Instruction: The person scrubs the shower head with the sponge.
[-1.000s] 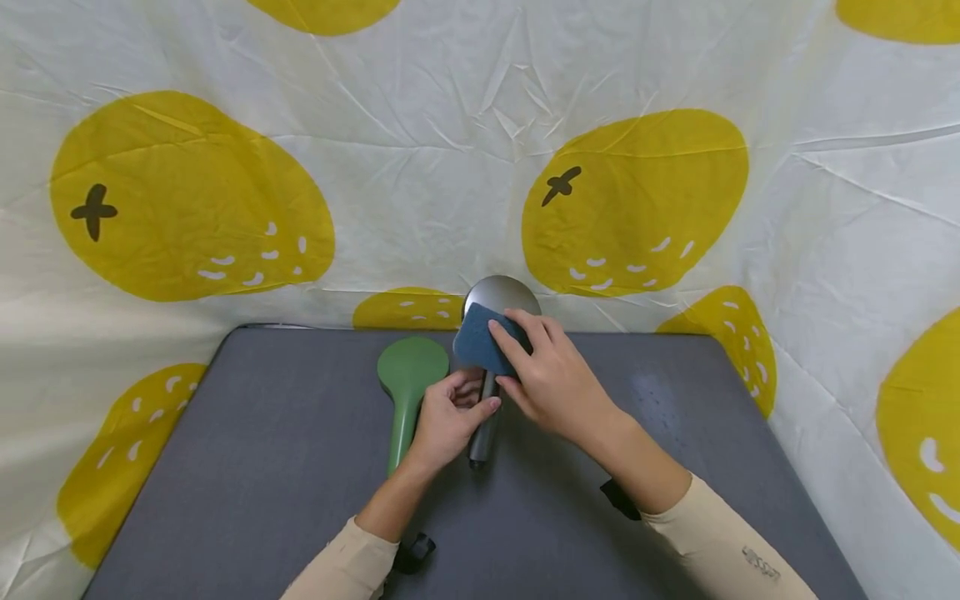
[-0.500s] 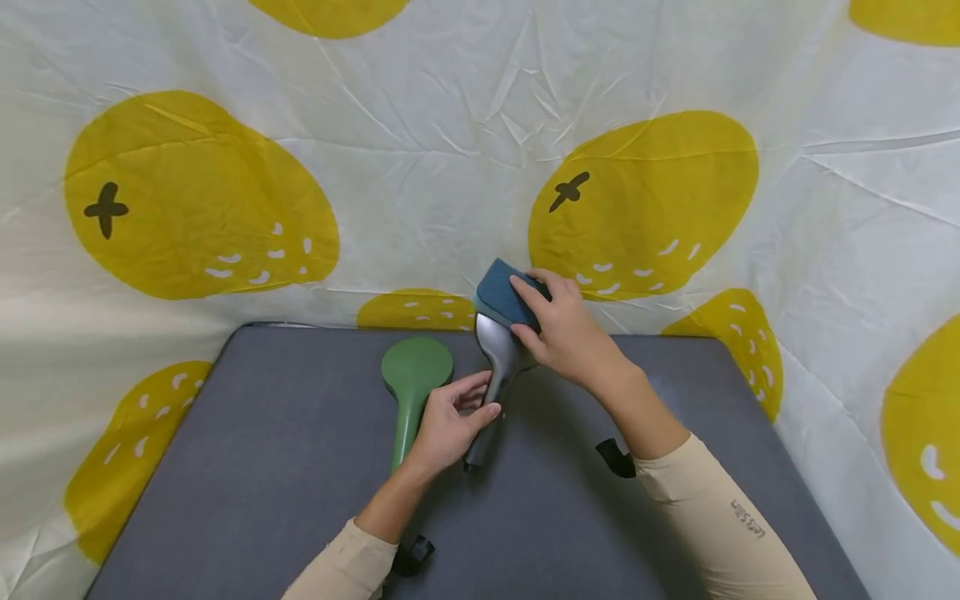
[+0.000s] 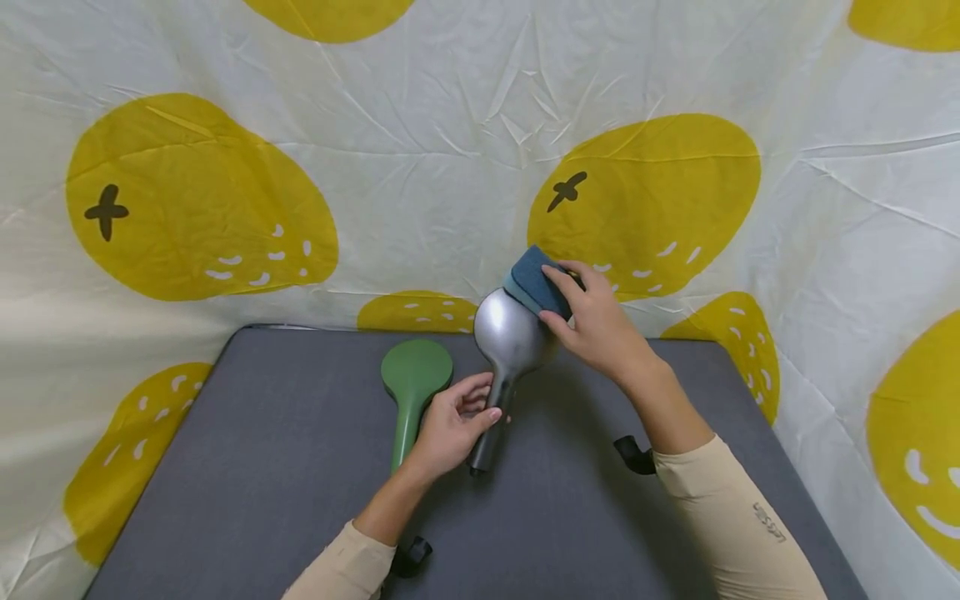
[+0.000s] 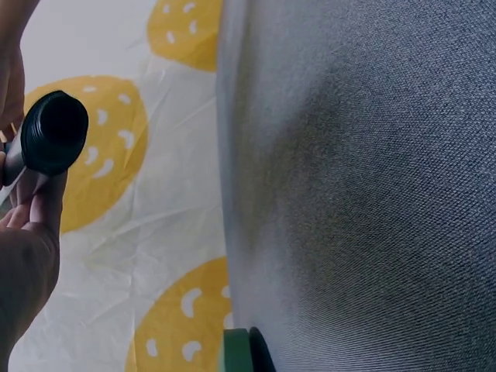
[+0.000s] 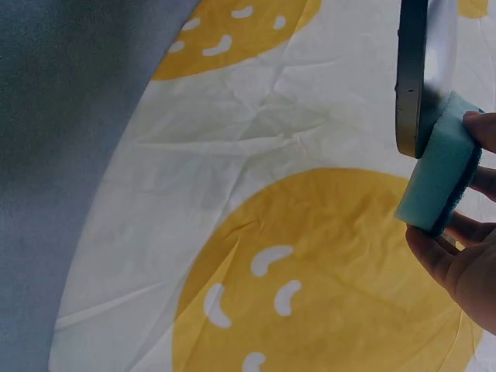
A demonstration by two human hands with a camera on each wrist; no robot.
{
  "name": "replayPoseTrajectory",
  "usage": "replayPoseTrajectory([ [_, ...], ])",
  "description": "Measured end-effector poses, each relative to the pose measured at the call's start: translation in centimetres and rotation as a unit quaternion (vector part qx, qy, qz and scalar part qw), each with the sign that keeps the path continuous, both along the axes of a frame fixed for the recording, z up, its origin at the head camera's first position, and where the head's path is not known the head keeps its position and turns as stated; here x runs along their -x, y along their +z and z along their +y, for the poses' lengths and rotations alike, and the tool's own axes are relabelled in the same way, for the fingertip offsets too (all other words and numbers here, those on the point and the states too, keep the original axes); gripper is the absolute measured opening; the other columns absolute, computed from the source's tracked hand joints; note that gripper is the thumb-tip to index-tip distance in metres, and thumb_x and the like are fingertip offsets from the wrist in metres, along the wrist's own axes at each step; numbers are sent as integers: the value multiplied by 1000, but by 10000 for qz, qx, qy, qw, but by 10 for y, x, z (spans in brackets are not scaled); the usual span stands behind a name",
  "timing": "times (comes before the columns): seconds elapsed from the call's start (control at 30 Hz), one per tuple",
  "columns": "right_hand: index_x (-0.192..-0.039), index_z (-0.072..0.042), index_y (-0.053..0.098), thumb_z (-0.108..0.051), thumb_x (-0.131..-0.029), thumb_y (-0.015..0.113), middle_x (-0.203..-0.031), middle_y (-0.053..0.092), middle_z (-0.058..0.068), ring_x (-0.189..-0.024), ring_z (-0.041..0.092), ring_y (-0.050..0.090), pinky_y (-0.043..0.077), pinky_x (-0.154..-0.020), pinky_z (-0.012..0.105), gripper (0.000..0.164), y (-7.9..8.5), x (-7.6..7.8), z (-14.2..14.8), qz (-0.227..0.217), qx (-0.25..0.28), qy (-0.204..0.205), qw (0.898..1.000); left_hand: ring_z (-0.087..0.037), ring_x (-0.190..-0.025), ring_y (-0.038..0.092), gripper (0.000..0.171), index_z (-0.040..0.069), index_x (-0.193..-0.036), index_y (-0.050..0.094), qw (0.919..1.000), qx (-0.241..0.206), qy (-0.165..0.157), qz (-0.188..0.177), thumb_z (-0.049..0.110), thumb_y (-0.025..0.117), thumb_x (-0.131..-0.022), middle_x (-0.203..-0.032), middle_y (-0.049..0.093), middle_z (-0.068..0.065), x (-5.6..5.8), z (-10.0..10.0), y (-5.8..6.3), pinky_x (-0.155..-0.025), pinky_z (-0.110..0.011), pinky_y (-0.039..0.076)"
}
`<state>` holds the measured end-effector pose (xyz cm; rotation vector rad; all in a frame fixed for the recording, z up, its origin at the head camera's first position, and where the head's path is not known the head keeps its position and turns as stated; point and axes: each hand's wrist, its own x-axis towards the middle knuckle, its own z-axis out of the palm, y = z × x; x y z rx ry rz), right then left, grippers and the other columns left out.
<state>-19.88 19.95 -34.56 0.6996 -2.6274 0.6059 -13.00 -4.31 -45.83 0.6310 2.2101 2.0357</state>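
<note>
My left hand (image 3: 453,425) grips the handle of a silver-grey shower head (image 3: 510,329), its round back facing up toward me. In the left wrist view the dark threaded end (image 4: 56,132) of that handle points at the camera. My right hand (image 3: 603,325) pinches a two-layer sponge (image 3: 542,279), dark blue on the outer side and light teal beneath. Seen from the right wrist, the teal side of the sponge (image 5: 440,167) lies against the edge of the shower head's back. A green shower head (image 3: 416,367) lies on the table left of my left hand, its handle partly behind my forearm.
The grey-covered table (image 3: 300,450) ends at a white curtain (image 3: 427,208) with yellow fruit prints. A black strap piece (image 3: 411,557) shows by the left sleeve and another black strap piece (image 3: 633,456) by the right sleeve.
My right hand has moved the sponge up and right, from the lower part of the shower head's back to its upper right edge. The shower head has turned in my left hand's grip.
</note>
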Motion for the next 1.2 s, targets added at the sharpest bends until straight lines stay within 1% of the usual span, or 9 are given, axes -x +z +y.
replayPoseTrajectory([
  [0.13, -150, -2, 50, -19, -94, 77, -149, 46, 28, -136, 47, 45, 38, -114, 63, 64, -5, -4, 1, 222, -104, 127, 9996, -41, -110, 70, 53, -8, -145, 51, 9997, -206, -46, -108, -1, 69, -96, -125, 69, -28, 0, 1, -1, -94, -27, 57],
  [0.27, -147, 0, 53, -19, -91, 81, -145, 49, 30, -131, 47, 50, 43, -111, 62, 65, -15, -12, -2, 569, -175, 356, 9976, -42, -105, 72, 52, -10, -144, 50, 9987, -485, -85, -120, -4, 68, -95, -124, 67, -31, 2, 1, -2, -91, -24, 59],
  [0.47, -145, -1, 53, -21, -87, 85, -145, 48, 30, -130, 47, 49, 46, -108, 61, 69, -36, -35, -14, 936, -278, 572, 9936, -29, -100, 75, 54, -11, -146, 45, 9947, -971, -175, -286, -7, 65, -97, -124, 62, -33, 4, 1, -5, -87, -26, 61],
  [0.6, -145, -3, 53, -24, -86, 86, -145, 47, 29, -126, 47, 51, 50, -102, 59, 70, -49, -51, -23, 1069, -402, 718, 9909, -23, -96, 75, 51, -11, -146, 44, 9917, -1227, -318, -218, -7, 63, -98, -123, 59, -36, 6, 1, -8, -86, -30, 62],
  [0.77, -145, -6, 54, -24, -83, 88, -145, 48, 28, -122, 47, 53, 52, -98, 58, 73, -58, -61, -28, 1270, -419, 888, 9870, -18, -93, 74, 46, -11, -140, 47, 9920, -1231, -273, -43, -7, 63, -98, -120, 61, -38, 7, 1, -9, -84, -33, 63],
  [0.87, -146, -7, 53, -22, -82, 88, -146, 48, 29, -122, 48, 52, 52, -99, 59, 75, -59, -60, -26, 1402, -339, 939, 9851, -25, -94, 75, 45, -11, -139, 46, 9917, -1252, -277, -90, -9, 61, -98, -119, 61, -38, 8, 1, -8, -85, -35, 64],
  [1.0, -147, -6, 54, -19, -83, 87, -147, 48, 29, -126, 48, 51, 50, -101, 61, 73, -55, -51, -19, 1459, -131, 864, 9854, -39, -100, 72, 47, -10, -143, 41, 9913, -1233, -347, -298, -9, 59, -99, -123, 57, -36, 8, 2, -4, -88, -37, 63],
  [1.1, -147, -5, 54, -16, -84, 86, -147, 48, 30, -129, 47, 50, 48, -103, 61, 71, -50, -40, -12, 1400, 43, 735, 9874, -47, -103, 70, 48, -10, -144, 40, 9916, -1167, -358, -426, -9, 57, -100, -126, 56, -35, 8, 3, -3, -89, -37, 63],
  [1.2, -147, -4, 53, -15, -87, 83, -148, 47, 30, -132, 46, 50, 47, -107, 61, 68, -43, -29, -5, 1197, 185, 591, 9909, -51, -103, 68, 47, -9, -144, 40, 9920, -1126, -335, -462, -10, 56, -100, -127, 56, -36, 8, 4, -3, -90, -38, 63],
])
